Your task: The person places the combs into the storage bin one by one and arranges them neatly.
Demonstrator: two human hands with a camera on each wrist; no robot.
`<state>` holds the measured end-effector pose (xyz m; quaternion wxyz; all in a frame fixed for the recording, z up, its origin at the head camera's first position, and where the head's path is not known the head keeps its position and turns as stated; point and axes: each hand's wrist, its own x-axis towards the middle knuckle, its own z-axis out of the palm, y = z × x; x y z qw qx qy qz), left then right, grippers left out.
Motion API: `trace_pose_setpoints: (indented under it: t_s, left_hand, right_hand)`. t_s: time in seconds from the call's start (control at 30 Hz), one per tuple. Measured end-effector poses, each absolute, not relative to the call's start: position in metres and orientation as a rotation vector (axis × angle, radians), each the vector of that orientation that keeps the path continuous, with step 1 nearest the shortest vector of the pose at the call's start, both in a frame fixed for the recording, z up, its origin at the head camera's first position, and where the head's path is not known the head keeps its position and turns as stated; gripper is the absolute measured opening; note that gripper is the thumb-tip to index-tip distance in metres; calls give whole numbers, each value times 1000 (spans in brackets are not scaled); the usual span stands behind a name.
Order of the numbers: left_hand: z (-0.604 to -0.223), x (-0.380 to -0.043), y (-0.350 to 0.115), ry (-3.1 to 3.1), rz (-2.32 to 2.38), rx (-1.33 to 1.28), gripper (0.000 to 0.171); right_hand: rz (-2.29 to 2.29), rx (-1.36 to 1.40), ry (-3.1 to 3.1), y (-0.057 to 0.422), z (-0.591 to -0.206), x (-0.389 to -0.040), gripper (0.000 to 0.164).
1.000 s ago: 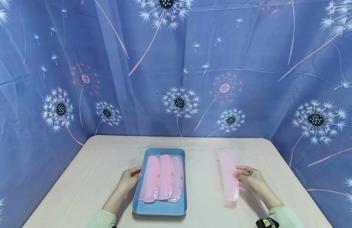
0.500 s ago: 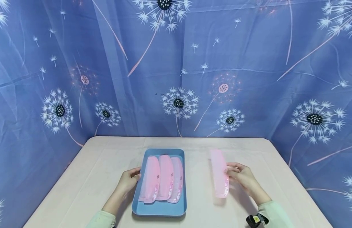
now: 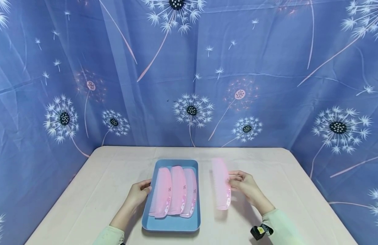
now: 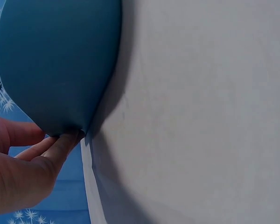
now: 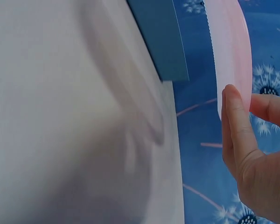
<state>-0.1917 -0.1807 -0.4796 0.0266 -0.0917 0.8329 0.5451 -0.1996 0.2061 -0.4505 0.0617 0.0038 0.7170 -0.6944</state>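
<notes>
Three pink combs lie side by side in a blue tray (image 3: 171,225): a left comb (image 3: 164,192), a middle comb (image 3: 178,190) and a right comb (image 3: 190,193). My left hand (image 3: 137,195) pinches the tray's left edge; the left wrist view shows fingers (image 4: 60,148) against its outer wall. To the tray's right, my right hand (image 3: 247,188) holds another pink comb (image 3: 221,183) by its spine, between thumb and fingers. That comb is above the table, teeth facing left, and its shadow falls below in the right wrist view.
A pale cloth covers the table (image 3: 115,163). Behind and at both sides hangs a blue curtain (image 3: 152,112) with dandelion prints. A small black device (image 3: 258,232) sits on the right wrist.
My right hand has carried its comb leftward and slightly away from me, closer to the tray. The left hand, the tray and the combs inside have stayed put.
</notes>
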Motion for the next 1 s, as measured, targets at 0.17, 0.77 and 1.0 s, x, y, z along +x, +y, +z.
trace_pose_setpoints:
  t_s: [0.17,0.77,1.0]
  left_hand:
    - [-479,-193,-181,2572,1677,-291,37]
    - [-480,-193,-181,2577,1670,-295,37]
    - [-482,-194,-181,2563,1683,-313,37]
  right_hand:
    - [-2120,11,2121,192,-450,-204,45]
    - [-2116,-63,2098,153,-452,-210,46]
    - [-2100,-48,2109,145,-459,-212,45]
